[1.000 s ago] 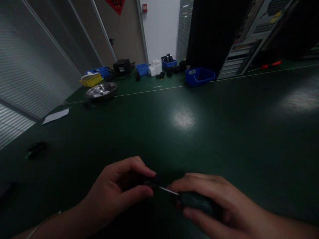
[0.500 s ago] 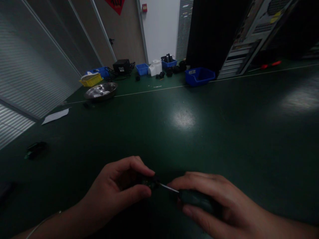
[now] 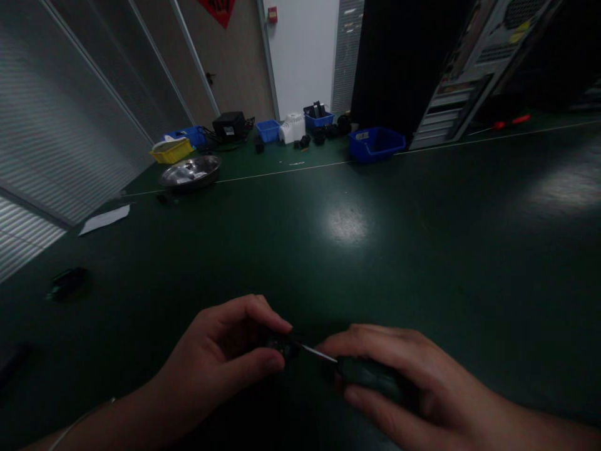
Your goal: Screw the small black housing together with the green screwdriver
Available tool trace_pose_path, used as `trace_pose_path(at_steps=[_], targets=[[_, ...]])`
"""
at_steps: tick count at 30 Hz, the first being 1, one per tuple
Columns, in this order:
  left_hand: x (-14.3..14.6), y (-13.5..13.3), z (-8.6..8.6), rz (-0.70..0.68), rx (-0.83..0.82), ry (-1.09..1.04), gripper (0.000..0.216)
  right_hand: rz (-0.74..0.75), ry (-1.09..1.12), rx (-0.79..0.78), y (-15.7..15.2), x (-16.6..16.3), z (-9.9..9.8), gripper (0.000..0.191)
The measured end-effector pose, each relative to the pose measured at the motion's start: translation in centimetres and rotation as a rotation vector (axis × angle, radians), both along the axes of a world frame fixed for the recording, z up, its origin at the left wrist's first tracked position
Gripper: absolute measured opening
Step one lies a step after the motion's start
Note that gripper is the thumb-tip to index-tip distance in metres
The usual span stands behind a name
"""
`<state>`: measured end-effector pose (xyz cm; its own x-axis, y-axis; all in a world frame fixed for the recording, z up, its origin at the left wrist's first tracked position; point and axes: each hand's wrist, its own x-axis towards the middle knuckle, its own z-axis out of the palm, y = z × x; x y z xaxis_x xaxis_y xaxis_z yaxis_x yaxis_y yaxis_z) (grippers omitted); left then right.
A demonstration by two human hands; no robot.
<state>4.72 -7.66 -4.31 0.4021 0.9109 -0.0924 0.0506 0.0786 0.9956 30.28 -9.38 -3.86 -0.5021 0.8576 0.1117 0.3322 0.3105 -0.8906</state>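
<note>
My left hand [image 3: 220, 360] is curled round a small dark part [image 3: 280, 342], pinched between thumb and fingertips just above the dark green table [image 3: 375, 250]. My right hand [image 3: 404, 385] grips a screwdriver [image 3: 366, 376] by its dark handle. Its thin metal shaft points left, and the tip meets the small part. The part is too dark to make out in detail.
A steel bowl [image 3: 190, 172], a yellow bin [image 3: 171, 150], several blue bins [image 3: 375, 143], a white device [image 3: 292, 127] and a black box [image 3: 229, 124] stand along the far edge. A computer case [image 3: 474, 69] rises at the back right. Paper [image 3: 104, 219] and a dark object [image 3: 68, 280] lie at left.
</note>
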Motion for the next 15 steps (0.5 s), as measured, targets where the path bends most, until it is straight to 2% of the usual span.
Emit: trace_pose_path(at_steps=[11,15], targets=[[0.62,-0.35,0.53,0.071,0.013,0.007,0.02,0.018,-0.004,0.001,-0.19,0.08,0.58,0.046],[0.62,-0.45,0.52,0.059,0.058,0.017,0.022,0.037,0.004,-0.006,0.14,0.1,0.57,0.041]])
